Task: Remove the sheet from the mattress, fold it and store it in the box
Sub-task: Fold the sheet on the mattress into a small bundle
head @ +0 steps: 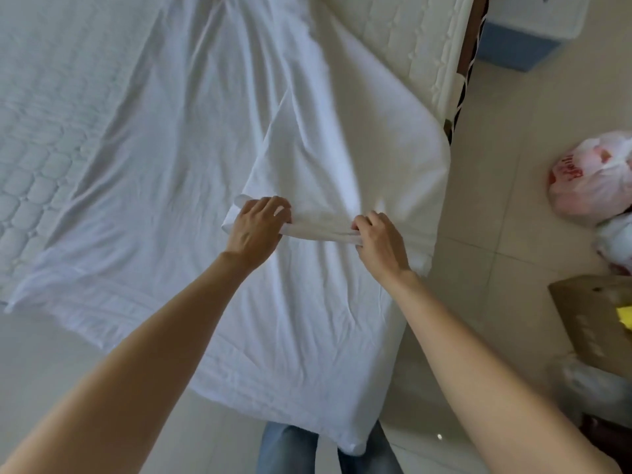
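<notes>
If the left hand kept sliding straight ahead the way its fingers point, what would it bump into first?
Probably just more of the white sheet. The left hand points up the bed, and the sheet lies spread ahead of it over the mattress. Nothing else shows in that line, though depth is hard to judge.

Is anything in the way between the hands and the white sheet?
No. The left hand and the right hand both already pinch a bunched fold of the sheet, which lies spread over the mattress. Nothing sits between fingers and cloth. A cardboard box stands on the floor to the right.
</notes>
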A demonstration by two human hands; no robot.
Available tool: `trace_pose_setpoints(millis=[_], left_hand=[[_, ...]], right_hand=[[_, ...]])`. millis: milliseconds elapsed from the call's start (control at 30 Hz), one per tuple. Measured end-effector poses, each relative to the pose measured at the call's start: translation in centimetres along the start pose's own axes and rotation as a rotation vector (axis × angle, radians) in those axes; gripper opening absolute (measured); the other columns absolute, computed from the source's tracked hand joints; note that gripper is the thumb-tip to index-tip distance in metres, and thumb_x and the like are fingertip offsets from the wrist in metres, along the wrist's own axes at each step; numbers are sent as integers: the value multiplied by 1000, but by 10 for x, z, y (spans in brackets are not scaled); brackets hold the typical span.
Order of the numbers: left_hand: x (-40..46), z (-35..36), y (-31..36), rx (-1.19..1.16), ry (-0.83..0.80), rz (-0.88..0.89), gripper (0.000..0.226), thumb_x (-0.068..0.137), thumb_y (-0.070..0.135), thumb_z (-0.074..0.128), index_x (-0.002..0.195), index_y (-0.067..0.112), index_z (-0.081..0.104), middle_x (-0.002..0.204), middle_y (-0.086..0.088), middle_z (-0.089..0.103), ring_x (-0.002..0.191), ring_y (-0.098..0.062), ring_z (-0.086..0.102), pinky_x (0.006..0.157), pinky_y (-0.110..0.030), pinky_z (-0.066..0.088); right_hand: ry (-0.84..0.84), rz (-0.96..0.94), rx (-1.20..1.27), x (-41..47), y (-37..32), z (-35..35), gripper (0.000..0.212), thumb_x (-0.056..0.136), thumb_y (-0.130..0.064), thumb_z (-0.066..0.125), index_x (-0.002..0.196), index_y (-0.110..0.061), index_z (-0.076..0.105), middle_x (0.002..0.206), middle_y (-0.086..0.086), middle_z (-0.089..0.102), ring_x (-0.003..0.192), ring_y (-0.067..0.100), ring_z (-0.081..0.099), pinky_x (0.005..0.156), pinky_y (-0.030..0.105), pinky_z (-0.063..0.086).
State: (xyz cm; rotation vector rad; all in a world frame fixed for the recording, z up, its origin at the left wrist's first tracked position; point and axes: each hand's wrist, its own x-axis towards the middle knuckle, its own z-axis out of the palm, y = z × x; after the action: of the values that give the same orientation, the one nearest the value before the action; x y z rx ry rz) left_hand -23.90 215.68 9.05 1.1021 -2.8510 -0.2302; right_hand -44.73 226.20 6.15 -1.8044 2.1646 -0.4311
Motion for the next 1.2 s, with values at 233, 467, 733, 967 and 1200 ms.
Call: trace_pose_setpoints(millis=[233, 467, 733, 967, 1200], left_hand=[[-5, -10, -33, -14, -193, 59, 10, 76, 3, 70, 80, 10, 65, 63, -3, 63, 57, -25, 62, 51, -30, 36], [0, -12, -140, -154, -282, 340, 28, 69, -5, 71, 90, 12, 66, 72, -6, 61, 67, -29, 60, 45, -30, 43], [-35, -60, -274, -101, -69, 270, 23, 62, -3, 72, 71, 18, 65, 81, -2, 61, 69, -24, 58, 49, -25, 36], [-87, -4, -308, -218, -472, -212, 24, 79, 22, 68, 99, 35, 69, 146, -4, 33, 135, -33, 26, 100, -56, 32], [-80, 39, -313, -448, -384, -632, 66, 84, 31, 64, 140, 21, 32, 152, -15, 17, 137, -33, 20, 106, -45, 26]], right_hand=[[42, 122, -79, -6, -22, 20, 24, 64, 3, 70, 82, -10, 60, 70, 9, 55, 61, 30, 53, 59, 32, 38], [60, 222, -8, 10, -96, 60, 26, 68, 3, 71, 88, -11, 63, 72, 6, 59, 68, 29, 54, 58, 36, 45], [112, 289, 118, 49, -257, 107, 24, 66, 5, 69, 83, -10, 62, 70, 4, 59, 66, 27, 56, 49, 24, 36], [-93, 320, 21, 52, -268, 153, 27, 54, 5, 77, 71, -11, 65, 61, 5, 57, 56, 28, 56, 48, 29, 41], [-330, 270, 128, 56, -244, 177, 42, 83, -50, 61, 110, -18, 63, 109, 1, 61, 102, 24, 56, 82, 34, 43]])
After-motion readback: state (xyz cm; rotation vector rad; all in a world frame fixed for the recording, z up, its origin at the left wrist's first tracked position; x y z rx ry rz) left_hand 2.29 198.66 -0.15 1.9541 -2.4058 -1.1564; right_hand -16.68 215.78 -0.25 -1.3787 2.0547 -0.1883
